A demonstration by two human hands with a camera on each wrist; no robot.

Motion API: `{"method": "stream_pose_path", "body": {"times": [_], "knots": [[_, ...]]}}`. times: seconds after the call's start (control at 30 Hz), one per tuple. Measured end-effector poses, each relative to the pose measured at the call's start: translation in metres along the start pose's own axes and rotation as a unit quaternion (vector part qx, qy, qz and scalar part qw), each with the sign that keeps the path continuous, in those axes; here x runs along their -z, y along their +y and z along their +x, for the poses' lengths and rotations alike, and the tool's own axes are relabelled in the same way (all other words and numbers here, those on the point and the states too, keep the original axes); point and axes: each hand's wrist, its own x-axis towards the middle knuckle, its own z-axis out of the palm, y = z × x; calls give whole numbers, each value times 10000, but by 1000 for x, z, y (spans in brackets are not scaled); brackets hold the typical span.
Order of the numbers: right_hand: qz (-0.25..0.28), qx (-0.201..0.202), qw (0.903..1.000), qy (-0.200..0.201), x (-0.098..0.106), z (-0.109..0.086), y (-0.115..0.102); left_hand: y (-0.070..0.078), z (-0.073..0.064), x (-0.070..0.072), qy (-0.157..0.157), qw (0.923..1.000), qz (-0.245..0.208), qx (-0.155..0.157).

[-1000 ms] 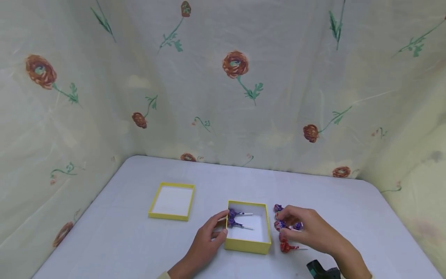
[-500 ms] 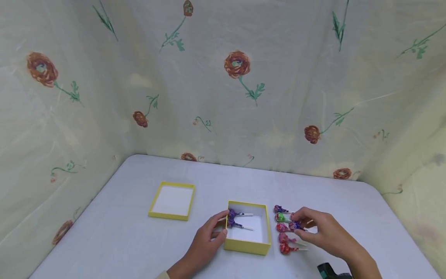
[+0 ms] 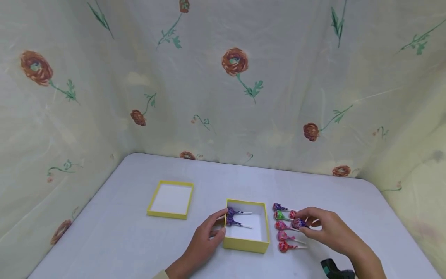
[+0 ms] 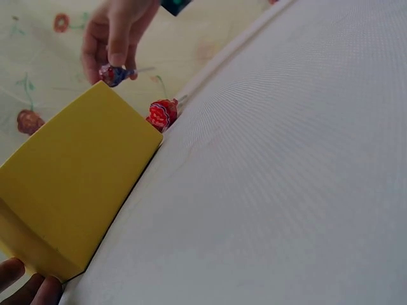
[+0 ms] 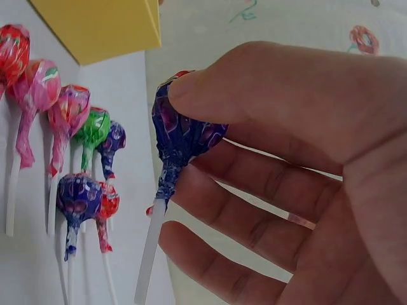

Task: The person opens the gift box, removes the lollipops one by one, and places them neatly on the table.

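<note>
My right hand (image 3: 322, 228) pinches a purple-blue wrapped lollipop (image 5: 181, 133) by its candy head, thumb on one side and fingers on the other. In the right wrist view its white stick points downward. To the left of that hand lie several lollipops: a red one (image 3: 283, 247), two pink ones, a green one (image 3: 279, 215) and a dark purple one (image 3: 277, 207). Another blue lollipop (image 5: 79, 198) and a small red one (image 5: 109, 202) lie close by. My left hand (image 3: 205, 242) rests its fingertips and thumb against the left wall of a yellow box (image 3: 245, 245). Two purple lollipops (image 3: 231, 221) are inside.
A shallow yellow lid (image 3: 170, 214), white inside, lies at the left on the white table (image 3: 115, 232). A flower-patterned curtain (image 3: 271, 116) surrounds the table at the back and sides. A black device (image 3: 336, 270) sits at the right wrist.
My right hand has moved right with the purple-blue lollipop, uncovering the green and pink ones it had hidden. My left hand has stayed at the box, and the view has shifted slightly.
</note>
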Motion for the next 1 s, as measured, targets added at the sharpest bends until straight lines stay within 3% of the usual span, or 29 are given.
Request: {"method": "stream_pose_path", "body": {"times": [0.17,0.37,0.7,1.0], "knots": [[-64,-116,9999,-87,0,0,6,-15,4,-4,19,9999,60,125],[-113,-174,9997,-107,-1,1,16,-39,9,-7,43,9999,150,44],[139,-572,9978,-295,-6,2,25,-39,8,-7,24,9999,108,-37],[111,-564,9978,-345,-9,2,30,-40,8,-7,27,9998,192,-64]]}}
